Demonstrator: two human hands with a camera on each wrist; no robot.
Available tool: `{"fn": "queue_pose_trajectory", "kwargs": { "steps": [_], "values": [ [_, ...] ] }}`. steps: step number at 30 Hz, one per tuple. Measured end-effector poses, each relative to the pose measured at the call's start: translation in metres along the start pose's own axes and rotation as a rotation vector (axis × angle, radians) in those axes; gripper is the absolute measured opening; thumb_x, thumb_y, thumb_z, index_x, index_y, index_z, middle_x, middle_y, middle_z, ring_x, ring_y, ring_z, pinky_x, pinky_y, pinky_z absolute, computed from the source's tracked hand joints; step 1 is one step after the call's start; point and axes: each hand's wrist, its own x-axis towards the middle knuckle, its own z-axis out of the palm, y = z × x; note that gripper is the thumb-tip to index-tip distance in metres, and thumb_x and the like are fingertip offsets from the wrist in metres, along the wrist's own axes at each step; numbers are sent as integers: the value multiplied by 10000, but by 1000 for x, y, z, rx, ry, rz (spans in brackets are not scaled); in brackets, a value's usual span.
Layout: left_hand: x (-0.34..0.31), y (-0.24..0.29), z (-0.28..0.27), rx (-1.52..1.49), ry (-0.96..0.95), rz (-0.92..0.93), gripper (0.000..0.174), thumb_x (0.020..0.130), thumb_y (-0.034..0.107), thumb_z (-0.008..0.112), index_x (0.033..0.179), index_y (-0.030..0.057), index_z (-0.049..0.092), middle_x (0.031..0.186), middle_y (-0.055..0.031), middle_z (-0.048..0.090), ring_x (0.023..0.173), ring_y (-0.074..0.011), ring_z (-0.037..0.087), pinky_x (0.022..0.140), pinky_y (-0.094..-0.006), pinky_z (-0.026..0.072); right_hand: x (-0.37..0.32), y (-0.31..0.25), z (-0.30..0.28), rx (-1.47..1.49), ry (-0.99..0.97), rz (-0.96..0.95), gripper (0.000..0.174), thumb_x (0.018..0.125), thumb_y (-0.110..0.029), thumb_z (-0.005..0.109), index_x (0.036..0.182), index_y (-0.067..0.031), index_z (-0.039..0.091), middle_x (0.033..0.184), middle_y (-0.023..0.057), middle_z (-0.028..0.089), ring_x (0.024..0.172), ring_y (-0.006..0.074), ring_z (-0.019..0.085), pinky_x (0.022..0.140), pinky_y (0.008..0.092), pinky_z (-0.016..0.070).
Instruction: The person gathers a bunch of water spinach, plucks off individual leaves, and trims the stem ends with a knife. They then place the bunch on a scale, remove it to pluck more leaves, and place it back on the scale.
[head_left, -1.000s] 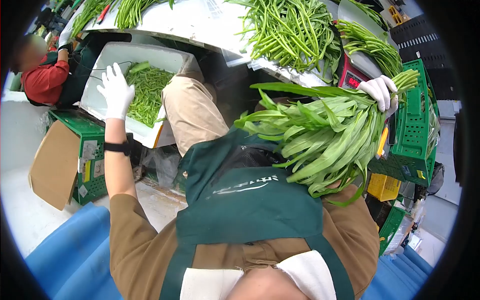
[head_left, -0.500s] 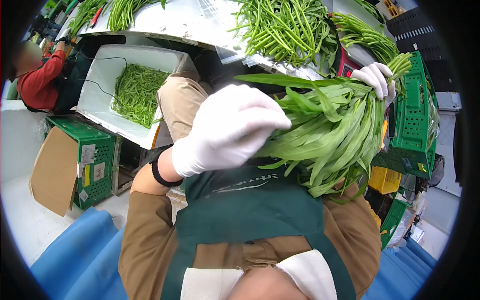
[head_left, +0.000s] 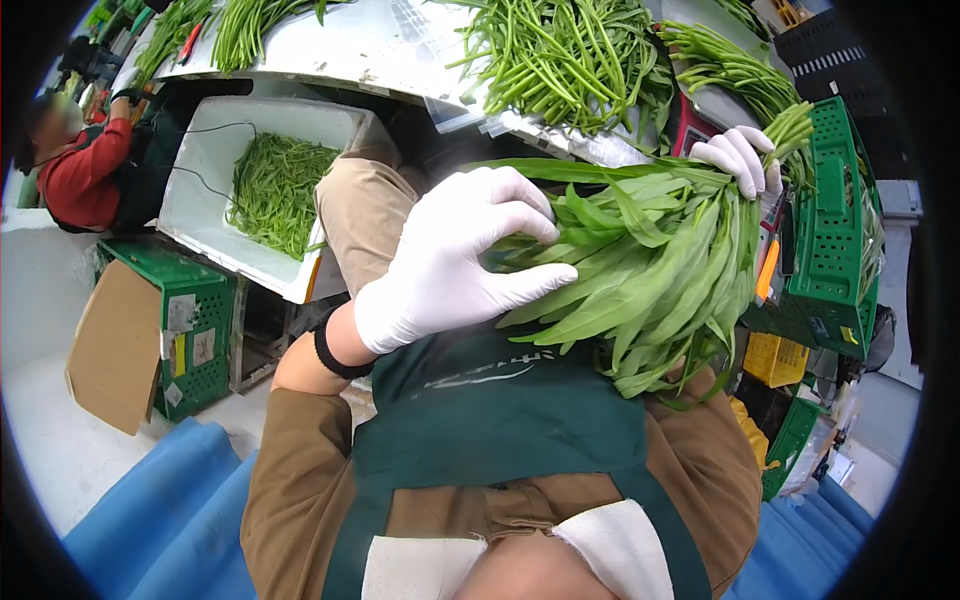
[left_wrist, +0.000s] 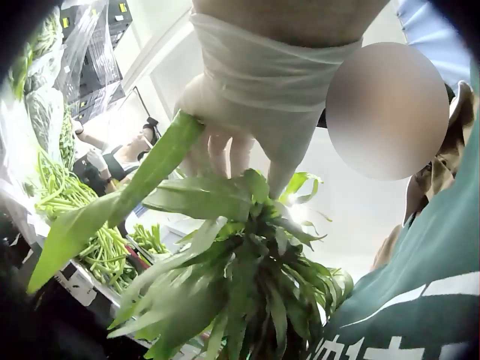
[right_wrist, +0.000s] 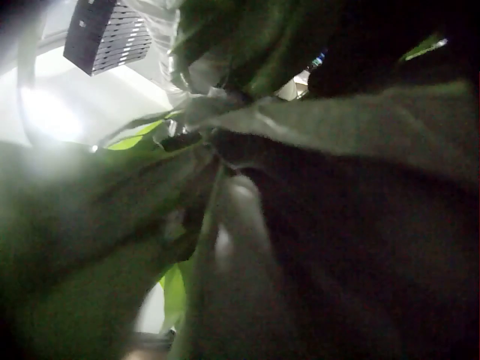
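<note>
A large bunch of leafy greens [head_left: 650, 260] lies across the front of the green apron, stems to the upper right. My right hand [head_left: 740, 160], in a white glove, grips it near the stems. At the leafy end is my gloved left hand [head_left: 460, 255], thumb and fingers spread apart around the leaf tips. In the left wrist view the left hand [left_wrist: 251, 112] is above the leaves [left_wrist: 247, 277]; whether it touches them I cannot tell. Dark leaves [right_wrist: 240, 247] cover most of the right wrist view and hide the right fingers.
A heap of greens [head_left: 570, 60] and a red scale [head_left: 690, 128] are on the table [head_left: 340, 40]. A white foam box [head_left: 200, 190] holds loose greens. Green crates [head_left: 835, 220] stand at the right, another crate [head_left: 195, 330] at the left. A person in red [head_left: 85, 175] sits far left.
My left hand has come from over the foam box to the leaf tips, and its fingers have since spread. My right hand keeps its grip on the bunch, shifted slightly left in view.
</note>
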Motion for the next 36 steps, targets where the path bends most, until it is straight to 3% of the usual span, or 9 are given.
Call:
{"fn": "queue_pose_trajectory", "kwargs": {
  "steps": [7, 10, 18, 22, 24, 26, 30, 34, 36],
  "values": [
    [-3, -17, 7, -194, -73, -253, 217, 734, 40, 811, 836, 27, 620, 899, -59, 606, 845, -197, 602, 748, -297, 486, 1, 3, 5, -34, 7, -38, 145, 954, -185, 594, 1049, -75, 584, 714, -54, 476, 683, 90, 492, 872, 284, 405],
    [-9, -29, 3, -44, 18, -154, 206, 728, 46, 814, 833, 27, 638, 891, -56, 600, 824, -200, 592, 737, -299, 478, 3, 3, 7, -95, -40, -23, 148, 954, -183, 588, 1058, -78, 582, 717, -55, 478, 681, 88, 492, 863, 280, 405],
    [-36, -76, -109, 840, 284, -181, 159, 755, 152, 785, 896, 145, 712, 936, -34, 647, 894, -279, 608, 793, -363, 457, 10, -11, 0, -75, -56, 15, 143, 929, -154, 619, 1045, -83, 573, 720, -67, 485, 676, 73, 507, 846, 261, 409],
    [-59, -106, -151, 1391, 289, -200, 154, 804, 93, 747, 934, 24, 701, 938, -99, 672, 937, -303, 647, 851, -365, 500, 11, -5, -6, -21, 5, 33, 137, 926, -168, 625, 1038, -103, 578, 716, -72, 484, 674, 72, 508, 873, 272, 394],
    [-63, -102, -154, 943, 160, -215, 174, 870, 105, 704, 1009, -1, 703, 932, -120, 692, 928, -273, 664, 861, -374, 508, 13, -3, -11, -12, 10, 69, 133, 925, -179, 628, 1031, -113, 582, 718, -73, 489, 676, 70, 509, 889, 281, 386],
    [-59, -85, -126, 312, 288, -535, 138, 923, 107, 658, 1006, 9, 709, 979, -113, 711, 924, -206, 674, 828, -347, 519, 17, 5, -10, 11, 67, 72, 149, 932, -201, 617, 1045, -108, 593, 720, -79, 490, 713, 61, 515, 904, 291, 377],
    [-6, -86, -43, -352, 458, -303, 269, 996, 229, 568, 1096, 14, 695, 1110, -132, 709, 984, -195, 682, 794, -303, 534, 46, 35, -13, 22, 323, 203, 195, 945, -252, 610, 1033, -77, 613, 741, -49, 552, 782, 113, 568, 871, 286, 442],
    [-13, -116, 36, -804, 205, -366, 430, 996, 361, 509, 1288, 47, 483, 1311, -171, 483, 1171, -311, 494, 914, -476, 413, 74, 63, -36, -508, 671, 118, 206, 927, -235, 669, 993, -53, 600, 889, 95, 683, 870, 235, 655, 866, 374, 523],
    [-30, -89, 42, -1152, -2, -452, 542, 996, 427, 480, 1384, 63, 377, 1412, -191, 370, 1264, -369, 399, 974, -563, 353, 78, 70, -45, -593, 658, -46, 175, 920, -204, 681, 906, -72, 567, 777, 64, 611, 801, 215, 624, 880, 380, 522]
  ]
}}
